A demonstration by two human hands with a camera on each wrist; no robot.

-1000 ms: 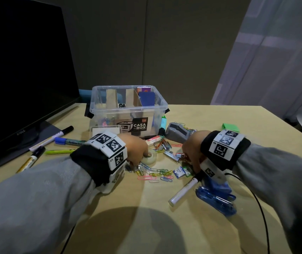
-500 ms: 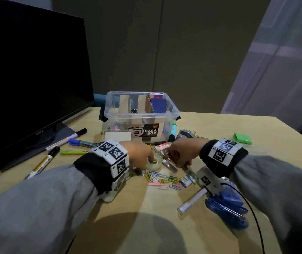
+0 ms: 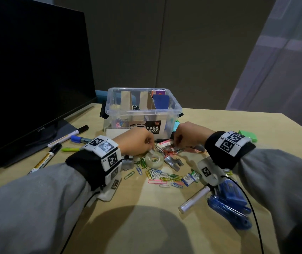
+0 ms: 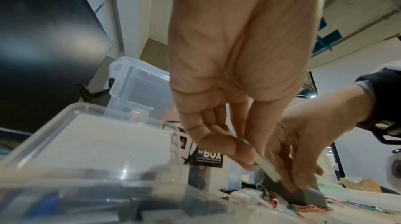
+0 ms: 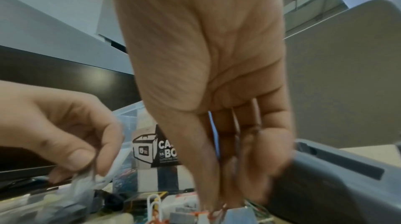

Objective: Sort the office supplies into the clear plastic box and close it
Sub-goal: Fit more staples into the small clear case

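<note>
The clear plastic box [image 3: 172, 109] stands open at the back of the desk, with cardboard dividers and a few supplies inside. In front of it lies a heap of coloured paper clips [image 3: 163, 176] and a tape roll [image 3: 153, 159]. My left hand [image 3: 151, 149] pinches a thin whitish strip [image 4: 268, 168] between thumb and fingers just above the roll's far edge. My right hand [image 3: 176, 146] points its fingers down into the pile near the box. In the right wrist view its thumb and fingertips [image 5: 219, 205] meet on a red paper clip [image 5: 214, 213], somewhat blurred.
A black monitor [image 3: 27, 79] fills the left. Several markers [image 3: 67, 136] lie by its foot. A small lidded clear case [image 3: 117, 132] sits against the box. A grey stapler [image 5: 336, 184] lies right of my right hand. A green block [image 3: 248, 136], blue sleeves [image 3: 229, 204] and a white tube [image 3: 192, 200] lie at right.
My right hand has moved from the near right of the pile up and left to the clips by the box. My left hand stays at the tape roll.
</note>
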